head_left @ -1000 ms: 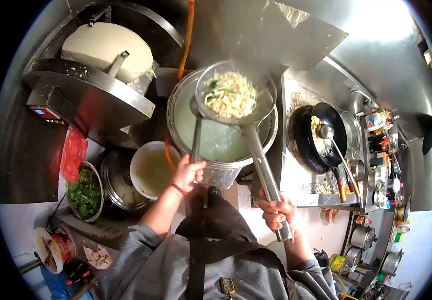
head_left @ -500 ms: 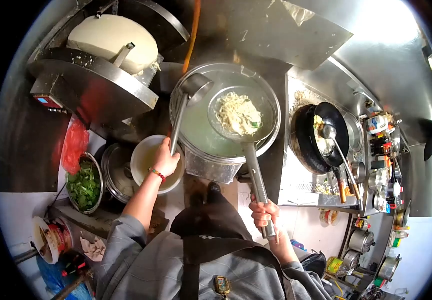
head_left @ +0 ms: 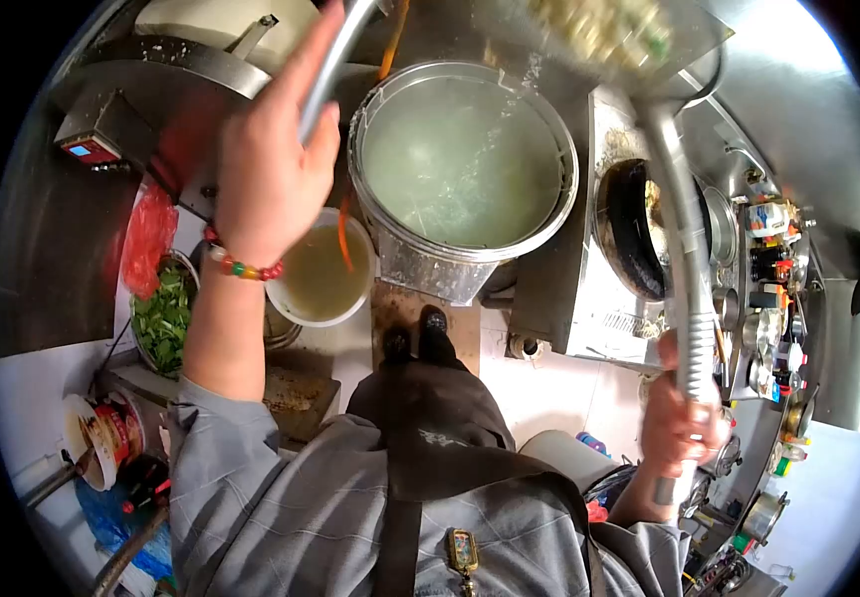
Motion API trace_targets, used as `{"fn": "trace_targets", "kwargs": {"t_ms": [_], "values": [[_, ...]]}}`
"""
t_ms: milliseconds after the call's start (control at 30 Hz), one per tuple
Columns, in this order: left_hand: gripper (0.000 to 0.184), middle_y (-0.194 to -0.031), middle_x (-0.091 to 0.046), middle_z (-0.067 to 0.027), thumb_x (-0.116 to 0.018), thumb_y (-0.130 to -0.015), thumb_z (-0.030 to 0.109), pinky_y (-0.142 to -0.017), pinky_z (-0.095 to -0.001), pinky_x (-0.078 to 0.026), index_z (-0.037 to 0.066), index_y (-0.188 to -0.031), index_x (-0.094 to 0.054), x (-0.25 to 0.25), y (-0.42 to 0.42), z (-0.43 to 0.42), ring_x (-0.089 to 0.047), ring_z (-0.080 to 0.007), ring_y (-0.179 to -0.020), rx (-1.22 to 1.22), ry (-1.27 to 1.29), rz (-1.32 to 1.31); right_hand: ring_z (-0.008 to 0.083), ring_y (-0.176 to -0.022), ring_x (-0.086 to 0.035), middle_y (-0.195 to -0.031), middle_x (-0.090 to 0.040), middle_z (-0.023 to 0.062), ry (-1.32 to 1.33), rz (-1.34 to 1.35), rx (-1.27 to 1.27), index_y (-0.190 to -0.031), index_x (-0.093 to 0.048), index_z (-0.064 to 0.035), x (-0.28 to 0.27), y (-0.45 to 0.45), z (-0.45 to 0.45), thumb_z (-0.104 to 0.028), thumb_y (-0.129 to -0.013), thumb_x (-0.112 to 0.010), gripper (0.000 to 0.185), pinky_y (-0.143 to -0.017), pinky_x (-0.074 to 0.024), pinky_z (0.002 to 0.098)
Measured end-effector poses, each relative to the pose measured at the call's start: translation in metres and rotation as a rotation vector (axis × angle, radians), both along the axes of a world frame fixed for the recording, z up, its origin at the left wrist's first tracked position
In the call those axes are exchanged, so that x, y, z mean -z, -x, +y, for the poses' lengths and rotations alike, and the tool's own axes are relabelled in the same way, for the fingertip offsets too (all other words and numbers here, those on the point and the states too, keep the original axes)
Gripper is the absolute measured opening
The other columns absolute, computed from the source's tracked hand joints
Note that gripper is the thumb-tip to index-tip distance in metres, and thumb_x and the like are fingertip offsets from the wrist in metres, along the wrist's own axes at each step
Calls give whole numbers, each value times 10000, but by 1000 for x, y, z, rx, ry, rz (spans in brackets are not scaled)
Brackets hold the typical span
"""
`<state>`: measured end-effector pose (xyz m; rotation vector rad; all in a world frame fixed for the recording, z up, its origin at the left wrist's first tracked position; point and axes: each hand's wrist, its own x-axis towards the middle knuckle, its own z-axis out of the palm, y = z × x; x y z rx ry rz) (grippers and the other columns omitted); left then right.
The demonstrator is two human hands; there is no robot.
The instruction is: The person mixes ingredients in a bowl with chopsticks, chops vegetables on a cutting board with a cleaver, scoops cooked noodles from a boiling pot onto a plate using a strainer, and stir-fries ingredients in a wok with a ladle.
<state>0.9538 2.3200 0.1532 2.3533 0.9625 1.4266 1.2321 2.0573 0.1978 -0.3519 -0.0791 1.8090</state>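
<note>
My left hand (head_left: 276,174), raised at the upper left, is wrapped round the metal handle of a ladle (head_left: 332,65); the ladle's bowl is out of sight. At the right, my right hand (head_left: 684,423) grips the long handle of a strainer (head_left: 689,259). Blurred noodles (head_left: 604,35) with bits of green lie in the strainer, high at the top edge of the view. Drops of water trail between the strainer and the large pot (head_left: 365,189), which holds cloudy water.
A white bowl of broth (head_left: 321,279) sits left of the pot, with leafy greens (head_left: 163,323) farther left. A black wok (head_left: 629,229) rests on the right counter, partly behind the strainer handle. Bottles and pans line the far right. Dough (head_left: 221,25) is at the upper left.
The strainer with the noodles has risen out of the pot and moved to the upper right with my right hand. My left hand and the ladle have moved up and closer to the camera.
</note>
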Motion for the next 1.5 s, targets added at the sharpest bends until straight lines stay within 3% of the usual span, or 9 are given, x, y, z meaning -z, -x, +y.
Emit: {"fn": "trace_targets", "kwargs": {"t_ms": [33,67,233,300,433,633,1300,1400,1500], "values": [[570,-1334,-494,-92,-547,-826,-30,-845,-287,-464,92,-1364,-402,-10,5,1,-555,-186,-1114,-67,-12,37,67,-349,-348,-646,-392,64,-67,79,5,-1149,-228,-23,-9,1,4,87,-811,-461,424,-290,-301,244],[620,-1320,-500,-128,-498,-775,-76,-778,-261,-476,57,-1369,-384,-23,1,3,-586,-176,-1021,-60,-150,-34,71,-330,-336,-624,-393,65,-133,159,6,-1114,-218,-27,-17,1,7,100,-804,-439,401,-276,-286,241],[579,-1375,-396,-197,-463,-805,-89,-1012,-296,-327,-58,-1366,-321,-41,-4,-22,-417,-237,-1257,3,-300,-175,67,-392,-374,-636,-386,57,-241,74,23,-1122,-200,-73,-4,-3,0,74,-834,-430,397,-314,-328,229],[551,-1270,-525,-165,-540,-788,-44,-829,-342,-478,40,-1322,-432,-9,10,-33,-582,-317,-1059,-93,-90,-147,67,-397,-374,-651,-396,66,-196,165,52,-1139,-222,-47,37,-1,-11,51,-838,-457,395,-308,-331,227],[632,-1405,-403,-88,-523,-810,-40,-905,-304,-453,88,-1399,-333,80,19,-48,-523,-236,-1172,-33,99,1,62,-414,-382,-673,-405,48,30,44,47,-1165,-282,2,88,37,-18,0,-840,-522,403,-321,-364,219],[765,-1082,-572,-242,-516,-757,-92,-763,-404,-500,218,-1420,-292,168,23,-76,-597,-391,-940,-119,717,219,47,-499,-429,-749,-410,41,235,249,41,-1206,-329,96,158,37,-27,-29,-860,-509,409,-405,-410,205],[766,-992,-543,-202,-436,-799,-70,-705,-469,-476,293,-1434,-211,149,-47,-151,-567,-399,-852,-311,634,564,67,-490,-375,-711,-415,29,353,433,-232,-1130,-445,27,227,-46,-75,-38,-851,-468,288,-422,-366,217],[786,-871,-539,-202,-451,-782,-59,-572,-433,-469,263,-1445,-178,165,-59,-162,-567,-317,-635,-336,512,521,60,-498,-377,-724,-426,38,343,375,-233,-1132,-451,26,238,-50,-74,-47,-855,-477,288,-421,-357,206],[567,-1069,-545,-254,-347,-907,117,-598,-409,-494,240,-1438,-191,158,-71,-177,-610,-320,-719,-368,553,476,61,-493,-386,-742,-438,49,267,408,-285,-1133,-443,45,246,-57,-72,-54,-862,-467,289,-417,-362,199]]}}
